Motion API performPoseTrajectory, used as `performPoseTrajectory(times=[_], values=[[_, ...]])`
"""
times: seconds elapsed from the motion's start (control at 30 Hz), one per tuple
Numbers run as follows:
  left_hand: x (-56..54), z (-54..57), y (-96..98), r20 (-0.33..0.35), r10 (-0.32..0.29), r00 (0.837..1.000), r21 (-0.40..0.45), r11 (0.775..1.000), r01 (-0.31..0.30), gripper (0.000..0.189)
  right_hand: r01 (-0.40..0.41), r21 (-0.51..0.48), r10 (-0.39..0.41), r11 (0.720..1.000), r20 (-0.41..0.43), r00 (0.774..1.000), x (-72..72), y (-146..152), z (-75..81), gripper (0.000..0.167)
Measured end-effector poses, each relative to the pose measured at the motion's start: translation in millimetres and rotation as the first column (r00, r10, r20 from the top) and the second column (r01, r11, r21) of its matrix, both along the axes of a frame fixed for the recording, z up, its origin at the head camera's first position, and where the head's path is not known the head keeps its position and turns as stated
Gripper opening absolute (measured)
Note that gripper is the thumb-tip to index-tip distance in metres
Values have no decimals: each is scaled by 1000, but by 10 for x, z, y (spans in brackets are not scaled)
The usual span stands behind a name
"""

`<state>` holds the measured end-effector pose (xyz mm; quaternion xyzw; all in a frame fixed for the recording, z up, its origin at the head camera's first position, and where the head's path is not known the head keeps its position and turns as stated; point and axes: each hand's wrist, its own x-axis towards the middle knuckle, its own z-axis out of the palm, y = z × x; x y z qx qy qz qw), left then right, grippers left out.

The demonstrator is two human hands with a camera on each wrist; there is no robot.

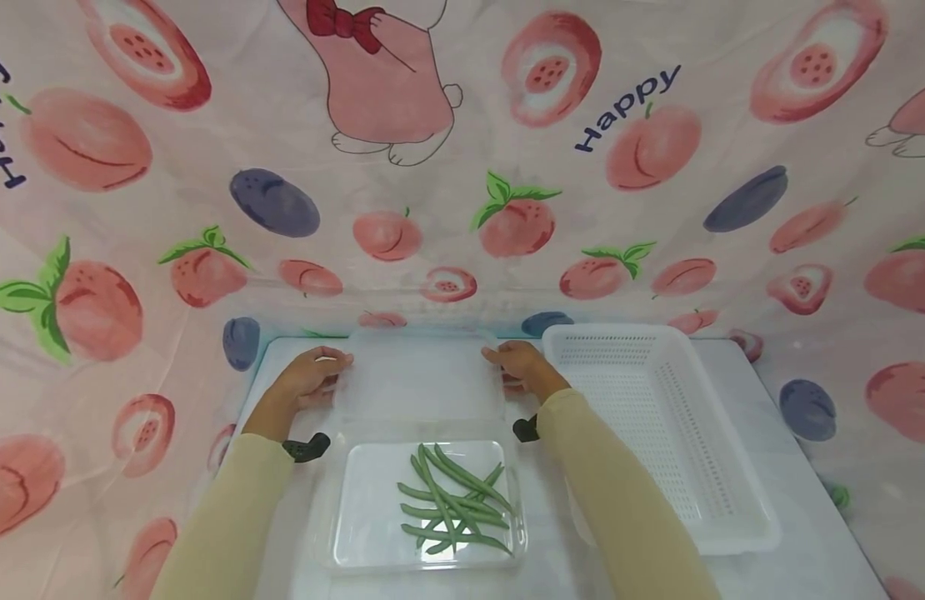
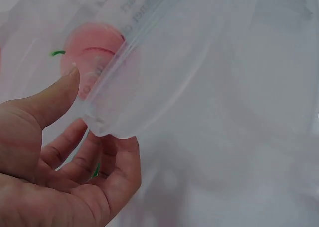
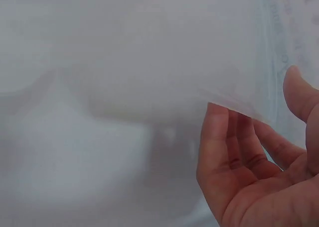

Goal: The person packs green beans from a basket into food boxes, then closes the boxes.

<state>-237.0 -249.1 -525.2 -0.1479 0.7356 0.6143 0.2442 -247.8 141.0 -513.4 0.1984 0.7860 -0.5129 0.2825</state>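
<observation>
Both hands are at the sides of a clear plastic lid (image 1: 421, 379), behind a clear plastic box (image 1: 357, 508) with several green beans (image 1: 451, 504) in it. My left hand (image 1: 316, 373) holds the lid's left edge. In the left wrist view its fingers (image 2: 122, 162) curl under the lid's corner, and the thumb stands apart from the rim. My right hand (image 1: 524, 367) holds the right edge. The right wrist view shows its fingers (image 3: 217, 137) bent behind the lid, with the thumb raised to the side. Seen through the plastic, the fingertips are partly hidden.
A white perforated basket (image 1: 747, 517) stands to the right, with my right forearm (image 1: 620, 492) across its near left side. Behind and around the white table (image 1: 282, 533) hangs a pink cloth (image 1: 432, 192) printed with fruit. Dark wrist mounts (image 1: 307, 448) show at both cuffs.
</observation>
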Motion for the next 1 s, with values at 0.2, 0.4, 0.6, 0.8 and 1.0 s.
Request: performPoseTrajectory(times=[0.2,0.4,0.6,0.8,1.0], values=[[5,123,5,-78,-26,997,-45,999,22,45,9,-18,-10,1000,-54,998,3,1,105,64],[1,217,10,-161,-36,986,-36,999,30,41,37,-33,-40,999,-83,996,-3,37,125,57],[59,411,41,-191,-62,980,-63,997,51,46,0,-28,-3,1000,-101,995,58,98,214,60],[193,646,22,-218,-142,966,-160,981,108,74,-73,-87,57,994,-173,983,151,151,370,61],[342,821,5,-229,-235,945,-289,943,165,86,-161,-61,139,985,-271,953,282,204,577,55]])
